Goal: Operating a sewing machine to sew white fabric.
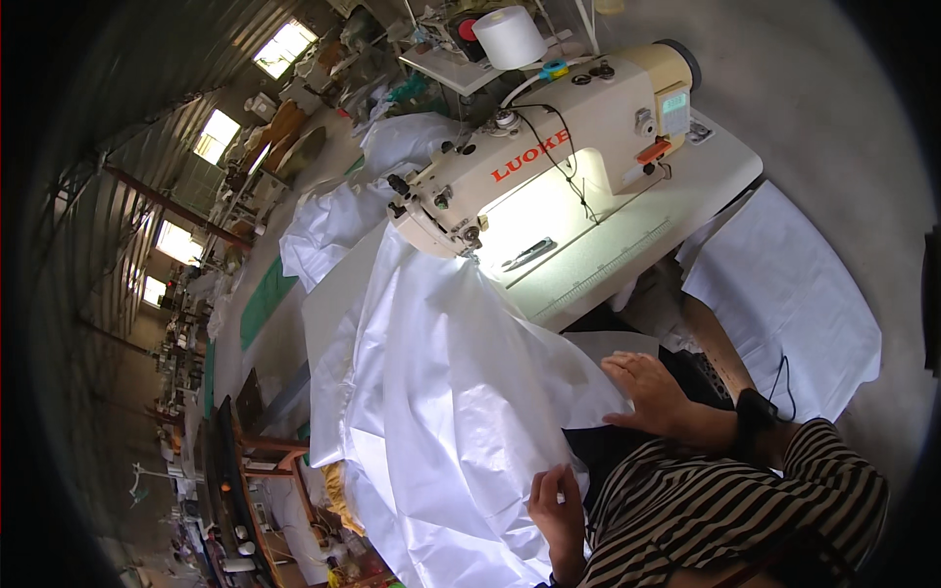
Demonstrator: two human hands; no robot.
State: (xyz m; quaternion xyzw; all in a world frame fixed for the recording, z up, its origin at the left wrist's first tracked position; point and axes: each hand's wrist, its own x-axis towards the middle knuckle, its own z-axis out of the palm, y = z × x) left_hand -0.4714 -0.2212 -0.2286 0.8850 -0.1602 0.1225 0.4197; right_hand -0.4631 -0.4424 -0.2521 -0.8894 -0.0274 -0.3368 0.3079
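A large sheet of white, shiny fabric (441, 392) hangs in folds from the sewing machine (549, 157) toward me. Its upper part lies by the needle area, under the machine's head. At the fabric's right edge is my right hand (652, 392), fingers stretched out and thumb apart, with the cloth's corner between them. Lower down, my left hand (557, 505) has its fingers curled at the fabric near my lap; the fingertips are partly hidden. A dark band is on my right wrist.
A small metal thread snipper (529, 255) lies on the lit machine bed. A white thread cone (510, 37) stands behind the machine. More white fabric (784, 294) hangs at the right, and another heap (338, 220) lies beyond the machine. A wooden-framed stand (284, 461) is at lower left.
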